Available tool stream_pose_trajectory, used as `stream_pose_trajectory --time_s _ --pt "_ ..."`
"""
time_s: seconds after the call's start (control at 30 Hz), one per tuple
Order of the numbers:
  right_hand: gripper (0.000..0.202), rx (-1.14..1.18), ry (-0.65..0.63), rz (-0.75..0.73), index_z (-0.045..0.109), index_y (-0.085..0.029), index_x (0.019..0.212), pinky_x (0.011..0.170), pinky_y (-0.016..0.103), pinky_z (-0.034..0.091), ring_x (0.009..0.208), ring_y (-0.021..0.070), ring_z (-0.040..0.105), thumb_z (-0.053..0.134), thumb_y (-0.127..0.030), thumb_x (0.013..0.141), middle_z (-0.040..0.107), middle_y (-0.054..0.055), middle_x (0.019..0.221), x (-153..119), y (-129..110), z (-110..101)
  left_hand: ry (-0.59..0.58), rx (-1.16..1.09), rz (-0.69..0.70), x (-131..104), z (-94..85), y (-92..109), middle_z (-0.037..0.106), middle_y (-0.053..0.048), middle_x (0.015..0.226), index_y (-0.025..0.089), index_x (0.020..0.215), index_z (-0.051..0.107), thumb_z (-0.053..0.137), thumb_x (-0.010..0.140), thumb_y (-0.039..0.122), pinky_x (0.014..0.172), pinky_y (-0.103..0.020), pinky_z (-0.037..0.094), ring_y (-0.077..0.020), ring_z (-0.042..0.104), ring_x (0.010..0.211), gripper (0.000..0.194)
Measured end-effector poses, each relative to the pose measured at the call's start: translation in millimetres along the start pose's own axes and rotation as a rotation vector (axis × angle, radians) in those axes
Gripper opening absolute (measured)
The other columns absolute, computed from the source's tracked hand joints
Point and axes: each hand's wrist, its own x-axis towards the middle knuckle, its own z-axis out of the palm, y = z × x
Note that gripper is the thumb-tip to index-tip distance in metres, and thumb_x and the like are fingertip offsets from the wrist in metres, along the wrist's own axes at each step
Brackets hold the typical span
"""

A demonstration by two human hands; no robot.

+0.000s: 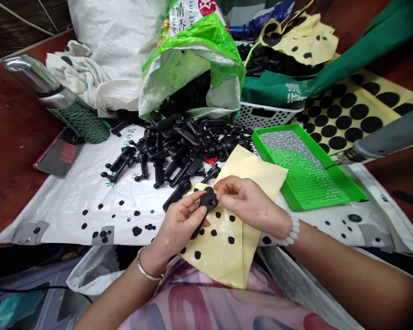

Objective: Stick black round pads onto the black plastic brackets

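At the far left, a phone [60,151] lies just beside a tall flask [79,117]. If something bumps the flask, it could fall on the phone. Next come little black dots [136,231] on the white sheet [65,188]. They might stick to a sleeve or get lost, as they are so small.

In the middle is a messy pile of black parts [179,146]. It looks loose, so a nudge could make some tumble down to the hands. The left hand [177,224] has a round black piece [208,201] pinched between its thumb and fingers. The piece is up over the yellow paper [209,256]. It looks smooth, so it could slip if the pinch gets weak. The paper reaches over the edge to the lap, so a tug from an arm could pull it down.

The right hand [251,201] has its thumb and pointing finger close together at the piece's edge. I can't tell if they hold a tiny thing. If they push too hard, the piece could twist.

On the right, a green tray [347,185] has lots of tiny metal bits [289,140]. A bump from the gray tool [392,137] or the right arm could spill them.
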Motion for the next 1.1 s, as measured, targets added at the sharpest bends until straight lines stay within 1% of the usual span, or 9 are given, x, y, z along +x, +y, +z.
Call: stream_pose_trajectory --time_s 0.13,0.27,0.47,0.57,0.73,0.8,0.87,0.97,1.1 --pt "0.009 -0.096 0.041 -0.03 0.058 -0.017 0.071 0.064 0.026 0.044 0.074 0.0161 0.058 0.049 -0.019 0.071 0.063 0.004 0.08 0.3 -1.5 3.0 0.021 -0.013 -0.004 1.2 0.7 -1.1 0.067 -0.003 0.073 0.012 0.116 0.056 0.063 0.074 0.028 0.054 -0.02 0.045 -0.0122 0.062 0.058 0.046" --pt "0.009 -0.213 0.095 -0.065 0.056 -0.018 0.068 0.062 0.026 0.041 0.074 0.016 0.055 0.049 -0.018 0.073 0.06 0.004 0.082 -0.7 -4.2 5.6 0.041 -0.021 0.006 2.5 0.7 -2.3 0.067 -0.003 0.069 0.011 0.114 0.057 0.066 0.072 0.029 0.052 -0.02 0.045 -0.0129 0.062 0.056 0.046" --pt "0.007 -0.317 0.168 -0.117 0.052 -0.018 0.07 0.067 0.028 0.041 0.076 0.0161 0.053 0.049 -0.015 0.075 0.056 0.004 0.079 -2.7 -4.2 11.7 0.062 -0.014 0.01 3.5 -0.4 -6.2 0.066 -0.001 0.064 0.013 0.116 0.055 0.06 0.078 0.029 0.054 -0.019 0.046 -0.0115 0.062 0.056 0.042" --pt "0.006 -0.252 0.14 -0.081 0.052 -0.019 0.072 0.064 0.027 0.041 0.071 0.0148 0.054 0.049 -0.018 0.077 0.057 0.002 0.076 -2.3 -3.4 12.3 0.066 -0.016 0.001 2.6 -1.0 -5.7 0.066 -0.002 0.064 0.013 0.116 0.055 0.059 0.078 0.03 0.052 -0.018 0.045 -0.0104 0.06 0.054 0.041" --pt "0.005 -0.042 0.052 -0.048 0.053 -0.019 0.074 0.059 0.025 0.043 0.066 0.0132 0.057 0.049 -0.02 0.077 0.06 0.0 0.071 3.4 -0.3 9.3 0.059 -0.044 0.009 1.9 -2.2 -3.4 0.067 -0.002 0.066 0.014 0.114 0.057 0.061 0.078 0.032 0.052 -0.018 0.046 -0.0109 0.061 0.056 0.041" --pt "0.002 0.011 0.059 -0.036 0.052 -0.019 0.077 0.058 0.024 0.044 0.066 0.0129 0.057 0.051 -0.019 0.075 0.06 0.0 0.072 6.3 1.3 7.7 0.063 -0.066 0.006 2.2 -2.2 -3.9 0.068 -0.003 0.071 0.014 0.113 0.057 0.062 0.076 0.033 0.052 -0.018 0.046 -0.0106 0.061 0.056 0.042" --pt "0.009 0.036 0.088 -0.027 0.052 -0.019 0.081 0.058 0.024 0.044 0.065 0.0125 0.056 0.055 -0.02 0.072 0.059 0.0 0.073 8.5 2.0 5.8 0.057 -0.093 0.009 2.8 -1.9 -4.9 0.069 -0.004 0.078 0.015 0.112 0.058 0.064 0.075 0.034 0.052 -0.018 0.047 -0.01 0.061 0.055 0.043" --pt "0.011 0.028 0.095 -0.064 0.052 -0.018 0.081 0.06 0.024 0.045 0.065 0.012 0.055 0.057 -0.019 0.071 0.058 -0.001 0.073 9.7 0.2 2.5 0.032 -0.126 0.013 3.5 -2.1 -6.4 0.07 -0.007 0.085 0.015 0.112 0.058 0.064 0.074 0.035 0.053 -0.019 0.048 -0.0098 0.062 0.056 0.044" --pt "0.003 0.06 0.013 -0.107 0.054 -0.018 0.076 0.059 0.025 0.045 0.063 0.0121 0.056 0.052 -0.018 0.074 0.059 0.0 0.069 8.7 -4.7 -0.9 -0.01 -0.184 -0.006 3.8 -3.5 -5.1 0.07 -0.007 0.084 0.015 0.112 0.056 0.062 0.076 0.035 0.055 -0.019 0.048 -0.0096 0.062 0.057 0.041"
